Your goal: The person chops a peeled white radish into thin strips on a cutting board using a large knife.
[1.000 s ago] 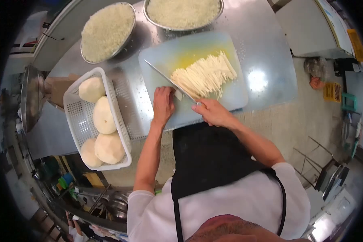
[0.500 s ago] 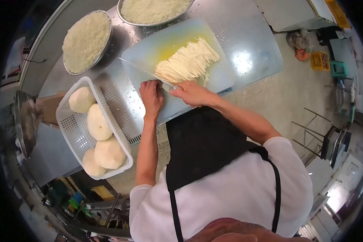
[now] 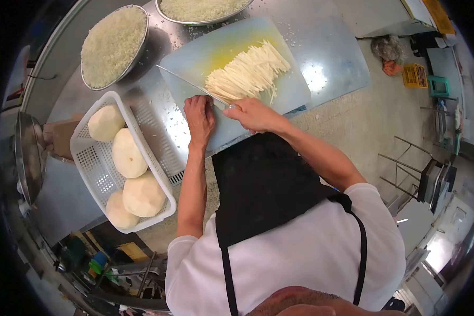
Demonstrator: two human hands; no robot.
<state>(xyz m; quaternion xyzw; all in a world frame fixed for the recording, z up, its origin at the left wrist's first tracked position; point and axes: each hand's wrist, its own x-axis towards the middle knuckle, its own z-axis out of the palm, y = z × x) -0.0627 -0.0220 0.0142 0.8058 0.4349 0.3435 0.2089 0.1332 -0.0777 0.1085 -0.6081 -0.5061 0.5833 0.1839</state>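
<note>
My right hand (image 3: 252,114) is wrapped around the handle of a long kitchen knife (image 3: 187,81), whose blade slants toward the upper left across a cutting board (image 3: 295,94). Just below the blade, my left hand (image 3: 199,117) has its fingers curled down on the board. What they press on is hidden, so I cannot make it out. Beyond the knife, thin pale vegetable strips (image 3: 250,72) lie in a slanting heap, with yellow board colouring showing behind them.
To the left, a white plastic basket (image 3: 125,108) holds several peeled, pale round vegetables (image 3: 129,152). Farther back stand a metal bowl of finely chopped white pieces (image 3: 115,45) and a second similar bowl (image 3: 203,8). A metal-legged stool (image 3: 408,163) is on the right.
The camera view has shifted slightly, with the bowls and board higher in the picture. Both hands keep nearly the same places, and the right stays on the knife.
</note>
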